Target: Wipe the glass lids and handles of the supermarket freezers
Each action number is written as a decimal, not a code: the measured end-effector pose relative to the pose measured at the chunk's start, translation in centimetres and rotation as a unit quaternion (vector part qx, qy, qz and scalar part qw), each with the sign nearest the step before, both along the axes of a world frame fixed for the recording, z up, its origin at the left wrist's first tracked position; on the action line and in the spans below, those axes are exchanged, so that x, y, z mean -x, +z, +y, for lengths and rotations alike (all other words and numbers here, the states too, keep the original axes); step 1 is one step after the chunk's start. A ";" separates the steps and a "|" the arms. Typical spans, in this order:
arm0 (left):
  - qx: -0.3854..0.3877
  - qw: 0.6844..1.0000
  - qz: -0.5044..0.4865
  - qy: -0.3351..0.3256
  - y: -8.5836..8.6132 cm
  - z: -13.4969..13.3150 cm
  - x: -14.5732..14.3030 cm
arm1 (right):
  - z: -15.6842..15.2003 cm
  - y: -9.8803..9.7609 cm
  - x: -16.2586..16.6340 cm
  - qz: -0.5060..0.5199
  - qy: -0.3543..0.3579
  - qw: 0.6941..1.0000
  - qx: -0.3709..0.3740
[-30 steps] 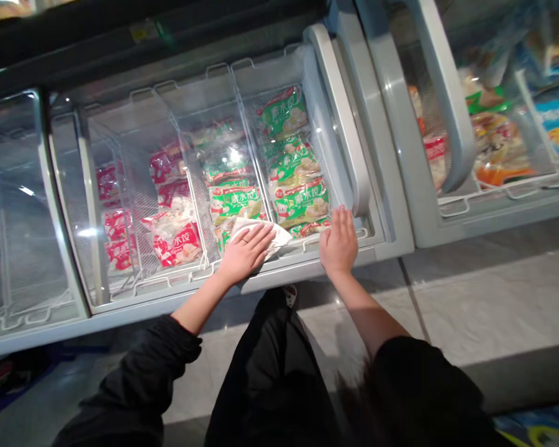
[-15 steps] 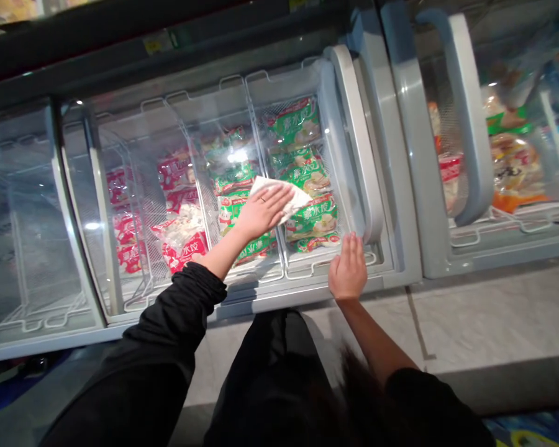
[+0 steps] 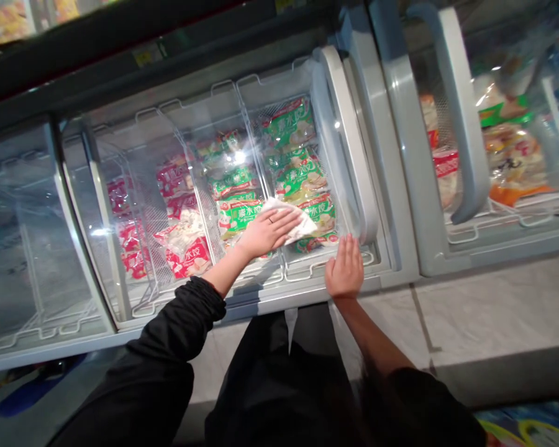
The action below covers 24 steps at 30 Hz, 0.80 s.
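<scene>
My left hand [image 3: 268, 231] lies flat, fingers stretched, pressing a white cloth [image 3: 292, 218] against the glass lid [image 3: 205, 155] of a chest freezer. My right hand [image 3: 345, 270] rests open on the lid's lower right corner, beside its grey handle bar [image 3: 354, 143]. Under the glass, wire baskets hold green bags [image 3: 293, 124] of frozen dumplings on the right and red bags [image 3: 186, 257] to the left.
A second freezer lid with a grey handle [image 3: 466, 112] stands to the right, over orange and green packets [image 3: 512, 167]. An empty wire basket [image 3: 23, 248] lies under glass at the left. Grey tiled floor [image 3: 494, 310] runs along the freezer's front.
My left hand has slid the cloth back down the glass toward me, after moving it up and right from the front edge. My right hand has stayed at the lid's corner.
</scene>
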<state>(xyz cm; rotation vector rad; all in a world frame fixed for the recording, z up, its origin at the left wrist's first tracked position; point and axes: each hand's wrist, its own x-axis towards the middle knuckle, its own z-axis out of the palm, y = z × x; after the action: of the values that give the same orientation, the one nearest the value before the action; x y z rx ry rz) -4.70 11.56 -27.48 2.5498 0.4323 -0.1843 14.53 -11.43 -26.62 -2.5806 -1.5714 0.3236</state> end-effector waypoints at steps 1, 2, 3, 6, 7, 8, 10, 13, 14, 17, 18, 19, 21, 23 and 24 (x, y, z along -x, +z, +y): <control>-0.016 0.998 0.009 0.053 -0.3 1.6 0.2 | 0.0 0.0 0.0 0.005 0.002 1.000 0.002; -0.032 0.993 0.017 0.109 -0.6 3.1 0.4 | 0.0 -0.1 0.0 0.009 0.003 1.000 0.003; -0.047 0.985 0.024 0.163 -0.9 4.2 0.3 | 0.0 -0.1 0.0 0.012 0.004 1.000 0.004; -0.067 0.955 0.039 0.287 -1.5 5.0 -0.7 | 0.0 0.1 0.1 0.018 0.002 1.000 -0.001; -0.068 0.945 0.041 0.317 -1.5 4.3 -1.2 | -0.1 0.2 0.1 0.021 0.001 1.000 -0.001; -0.067 0.940 0.042 0.332 -1.4 3.1 -1.8 | -0.2 0.3 0.1 0.024 0.000 1.000 -0.003; -0.061 0.948 0.039 0.309 -0.7 -0.1 -2.8 | -0.2 0.5 0.0 0.028 0.002 1.000 -0.012; -0.055 0.976 0.041 0.208 0.8 -5.4 -3.6 | 1.1 1.1 -1.4 0.054 0.067 0.995 -0.043; -0.056 0.980 0.044 0.184 1.2 -6.8 -3.7 | 2.2 1.4 -2.3 0.069 0.110 0.990 -0.051; -0.061 0.988 0.044 0.135 2.2 -9.1 -3.5 | 7.8 2.6 -6.1 0.095 0.234 0.966 -0.053; -0.062 0.989 0.041 0.127 2.4 -9.1 -3.5 | 10.2 3.1 -7.6 0.091 0.251 0.962 -0.051; -0.062 0.990 0.036 0.124 2.5 -8.8 -3.5 | 12.8 3.4 -9.0 0.083 0.252 0.963 -0.053; -0.062 0.990 0.027 0.126 2.3 -7.4 -3.6 | 18.0 3.6 -11.7 0.062 0.225 0.971 -0.056; -0.066 0.987 0.024 0.145 1.7 -5.3 -4.1 | 22.2 3.1 -13.6 0.046 0.190 0.979 -0.052; -0.069 0.984 0.025 0.160 1.3 -4.0 -4.5 | 23.7 2.6 -14.3 0.045 0.177 0.982 -0.046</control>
<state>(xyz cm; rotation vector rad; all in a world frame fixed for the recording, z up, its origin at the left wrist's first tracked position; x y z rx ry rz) -0.18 7.57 -26.23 2.5695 0.8951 -0.1025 28.79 12.28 -23.99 -2.1780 -1.9578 0.3794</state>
